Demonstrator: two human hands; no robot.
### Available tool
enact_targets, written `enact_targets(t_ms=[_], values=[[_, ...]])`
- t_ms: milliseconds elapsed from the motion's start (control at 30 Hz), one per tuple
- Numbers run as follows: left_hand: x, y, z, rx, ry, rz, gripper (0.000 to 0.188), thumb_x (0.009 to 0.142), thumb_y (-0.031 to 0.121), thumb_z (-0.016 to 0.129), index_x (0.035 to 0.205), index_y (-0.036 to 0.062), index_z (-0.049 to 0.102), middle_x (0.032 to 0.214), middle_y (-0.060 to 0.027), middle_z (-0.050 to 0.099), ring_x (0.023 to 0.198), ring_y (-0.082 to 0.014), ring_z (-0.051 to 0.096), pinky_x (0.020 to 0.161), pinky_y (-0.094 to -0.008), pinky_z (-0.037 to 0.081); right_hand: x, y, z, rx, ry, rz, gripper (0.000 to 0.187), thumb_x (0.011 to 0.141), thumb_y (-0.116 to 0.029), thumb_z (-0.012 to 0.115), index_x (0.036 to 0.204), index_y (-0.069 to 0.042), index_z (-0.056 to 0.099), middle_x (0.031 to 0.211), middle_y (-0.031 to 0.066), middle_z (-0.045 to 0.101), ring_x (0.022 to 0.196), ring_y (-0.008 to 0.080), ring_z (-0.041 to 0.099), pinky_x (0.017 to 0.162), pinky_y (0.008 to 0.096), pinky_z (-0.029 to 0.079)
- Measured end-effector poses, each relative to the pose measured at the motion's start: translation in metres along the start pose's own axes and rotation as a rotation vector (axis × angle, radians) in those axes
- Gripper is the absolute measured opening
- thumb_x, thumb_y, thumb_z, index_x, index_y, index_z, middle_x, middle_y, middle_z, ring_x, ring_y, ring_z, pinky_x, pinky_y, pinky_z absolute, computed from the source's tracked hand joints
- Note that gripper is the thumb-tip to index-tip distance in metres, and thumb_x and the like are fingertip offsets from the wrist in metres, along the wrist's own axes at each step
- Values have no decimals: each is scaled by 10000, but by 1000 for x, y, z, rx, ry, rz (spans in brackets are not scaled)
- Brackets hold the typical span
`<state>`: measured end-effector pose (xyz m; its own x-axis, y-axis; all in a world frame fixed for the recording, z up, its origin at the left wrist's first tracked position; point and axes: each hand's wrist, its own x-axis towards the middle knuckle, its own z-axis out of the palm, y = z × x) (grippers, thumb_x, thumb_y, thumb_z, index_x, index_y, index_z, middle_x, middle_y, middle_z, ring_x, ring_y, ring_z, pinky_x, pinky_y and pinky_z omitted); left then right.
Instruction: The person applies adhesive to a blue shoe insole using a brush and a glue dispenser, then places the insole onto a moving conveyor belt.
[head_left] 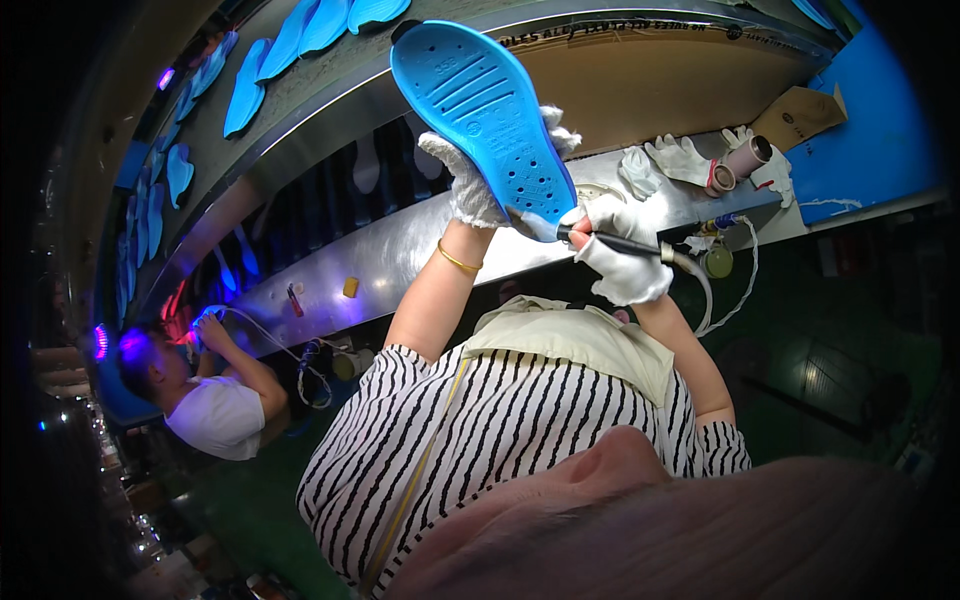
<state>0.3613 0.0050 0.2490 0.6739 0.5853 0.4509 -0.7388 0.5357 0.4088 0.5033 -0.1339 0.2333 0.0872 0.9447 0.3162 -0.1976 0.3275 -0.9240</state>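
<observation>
My left hand [464,184], in a white glove, grips a blue shoe sole [484,112] from behind; glove fingers show along its right edge. The sole is tilted up, its face with grooves, small holes and moulded marks turned toward me. My right hand [626,262], also gloved but with bare fingertips showing, closes around a black pen-shaped tool [622,243]. A pale hose [695,280] runs from the tool's back end. Its front end is at the sole's lower edge; I cannot tell whether it touches.
A metal bench [330,270] carries a yellow block [351,287], white gloves [680,160] and a cardboard roll [748,158]. Behind it, more blue soles [246,90] lie on a dark belt beside a cardboard box [640,85]. A co-worker [215,405] works at the left.
</observation>
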Motion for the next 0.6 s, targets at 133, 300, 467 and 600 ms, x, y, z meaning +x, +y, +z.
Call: enact_targets(t_ms=[133,300,467,600], values=[[0,11,-3,120,-2,-148,1223,502,851,564,1354,0,357,1288,-237,478,1129,-390,535,954,-551,455,4,5,-5,319,97,89,120,796,39,653,870,-38,599,887,78,626,732,110,593,671,242,500],[9,8,-5,432,112,-268,1074,601,786,589,1281,-31,436,1132,-223,586,981,-274,636,779,-381,579,13,-1,-20,-268,-121,-111,152,758,64,636,874,-25,594,921,75,623,757,120,603,689,247,503],[19,10,-24,821,269,-462,705,848,619,525,1187,1,527,1002,-134,622,826,-168,641,717,-311,565,13,-7,-27,215,-221,497,57,783,-42,633,817,-12,599,851,64,623,733,121,598,676,254,498],[28,9,0,896,351,-599,732,832,635,532,1213,11,528,1036,-142,617,834,-176,637,763,-311,549,14,-14,-26,116,-169,256,55,756,-2,609,800,-30,590,929,85,609,796,129,592,691,260,497]])
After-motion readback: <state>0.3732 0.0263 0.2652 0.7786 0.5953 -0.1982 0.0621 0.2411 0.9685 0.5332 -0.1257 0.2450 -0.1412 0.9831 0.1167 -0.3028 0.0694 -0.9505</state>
